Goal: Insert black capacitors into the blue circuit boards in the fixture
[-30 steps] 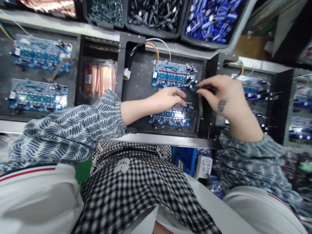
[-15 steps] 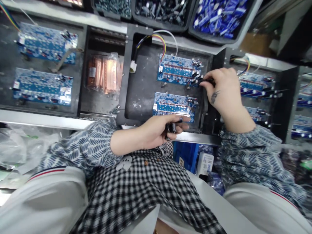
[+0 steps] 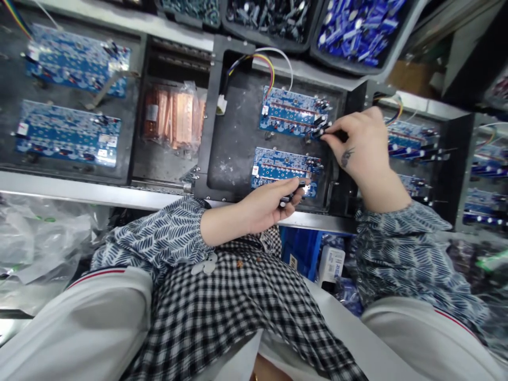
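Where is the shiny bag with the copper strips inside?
In the head view, the bag of copper strips lies in a dark tray left of the centre, between the two blue boards on the far left and the black fixture where the hands work.

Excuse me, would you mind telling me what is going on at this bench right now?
A person seated at the bench works on two blue circuit boards in a dark tray. The right hand pinches a small dark part at the right end of the far board. The left hand holds a few small dark parts over the near board. Bins of loose parts sit behind, and more boards lie on both sides.
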A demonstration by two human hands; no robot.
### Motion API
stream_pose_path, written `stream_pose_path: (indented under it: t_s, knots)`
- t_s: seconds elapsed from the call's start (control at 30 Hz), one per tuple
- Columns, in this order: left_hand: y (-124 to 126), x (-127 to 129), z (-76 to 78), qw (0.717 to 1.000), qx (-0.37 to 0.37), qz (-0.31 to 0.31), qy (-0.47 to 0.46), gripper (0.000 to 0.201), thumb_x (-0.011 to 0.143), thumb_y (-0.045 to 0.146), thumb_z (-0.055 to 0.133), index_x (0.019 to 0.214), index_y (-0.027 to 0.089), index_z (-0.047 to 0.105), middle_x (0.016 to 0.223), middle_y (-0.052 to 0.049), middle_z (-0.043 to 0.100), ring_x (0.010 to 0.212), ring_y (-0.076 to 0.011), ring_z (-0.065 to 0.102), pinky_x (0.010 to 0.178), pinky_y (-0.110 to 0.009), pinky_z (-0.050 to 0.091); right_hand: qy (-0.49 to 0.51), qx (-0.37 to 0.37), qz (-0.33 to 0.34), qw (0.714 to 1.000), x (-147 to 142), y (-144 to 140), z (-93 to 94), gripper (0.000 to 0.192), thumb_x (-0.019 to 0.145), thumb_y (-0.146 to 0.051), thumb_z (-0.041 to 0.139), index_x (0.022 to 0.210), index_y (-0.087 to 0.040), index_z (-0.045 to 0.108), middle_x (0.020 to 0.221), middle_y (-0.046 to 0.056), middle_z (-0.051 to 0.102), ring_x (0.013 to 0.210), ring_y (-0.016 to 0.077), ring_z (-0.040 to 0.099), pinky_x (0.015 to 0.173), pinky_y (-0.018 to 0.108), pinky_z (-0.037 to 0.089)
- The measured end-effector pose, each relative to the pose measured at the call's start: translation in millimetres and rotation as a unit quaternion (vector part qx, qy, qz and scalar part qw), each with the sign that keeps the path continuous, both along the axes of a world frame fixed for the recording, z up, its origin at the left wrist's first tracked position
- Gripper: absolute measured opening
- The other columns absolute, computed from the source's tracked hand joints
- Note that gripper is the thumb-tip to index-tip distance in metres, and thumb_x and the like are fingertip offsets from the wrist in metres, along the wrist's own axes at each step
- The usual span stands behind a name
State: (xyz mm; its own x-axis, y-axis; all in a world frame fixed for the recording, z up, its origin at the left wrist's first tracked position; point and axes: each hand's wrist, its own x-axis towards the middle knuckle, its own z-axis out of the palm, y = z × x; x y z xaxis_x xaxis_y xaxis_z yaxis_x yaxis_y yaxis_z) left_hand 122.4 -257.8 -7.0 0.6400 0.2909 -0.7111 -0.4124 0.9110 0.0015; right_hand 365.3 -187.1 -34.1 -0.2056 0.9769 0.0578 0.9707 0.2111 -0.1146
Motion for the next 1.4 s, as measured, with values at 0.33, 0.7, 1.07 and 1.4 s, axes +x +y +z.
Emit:
stream_pose_path:
  t_s: [0.33,0.7,1.07,1.4]
  knots:
    - [-10.1,4.4,-13.3,0.995,0.076,-0.049,-0.032,0.017,0.098,0.014,0.061,0.082,0.011,0.062,0.072,0.001,0.053,0.059,-0.0032,0.048,0.051,-0.012,0.031,0.191,-0.101,0.125,0.968,-45.6,-96.0,54.5,0.02,0.096,-0.043,0.061,0.104,-0.029,0.072,0.099,0.005,0.077,0.093,0.0253,0.071,0.082,0.042,0.058]
    - [-14.8,-3.8,-15.4,0.971,0.168,-0.17,-0.013,0.006,0.094,0.015,0.067,0.095,0.012,0.062,0.087,-0.004,0.068,0.063,-0.0044,0.051,0.049,-0.014,0.025,0.044,-0.002,0.031,0.999,-24.0,-93.5,9.7,0.024,0.1,-0.037,0.056,0.096,-0.025,0.076,0.092,0.006,0.079,0.083,0.0301,0.065,0.075,0.047,0.046]
    - [-17.8,-1.6,-11.4,0.987,0.123,-0.099,0.018,0.02,0.103,0.021,0.053,0.085,0.013,0.056,0.078,-0.003,0.061,0.062,-0.0051,0.049,0.052,-0.016,0.026,0.072,-0.007,0.012,0.997,-39.6,-107.8,16.9,0.029,0.098,-0.044,0.056,0.111,-0.025,0.074,0.107,0.01,0.076,0.095,0.0317,0.065,0.081,0.049,0.047]
    - [-25.7,2.4,-9.3,0.987,0.102,-0.125,-0.01,0.019,0.086,-0.006,0.051,0.083,0.012,0.056,0.07,0.002,0.053,0.064,-0.0066,0.049,0.062,-0.019,0.037,0.202,-0.02,-0.023,0.979,-36.4,-129.3,23.6,0.012,0.094,-0.031,0.062,0.098,-0.029,0.073,0.092,0.005,0.076,0.084,0.0253,0.07,0.076,0.042,0.057]
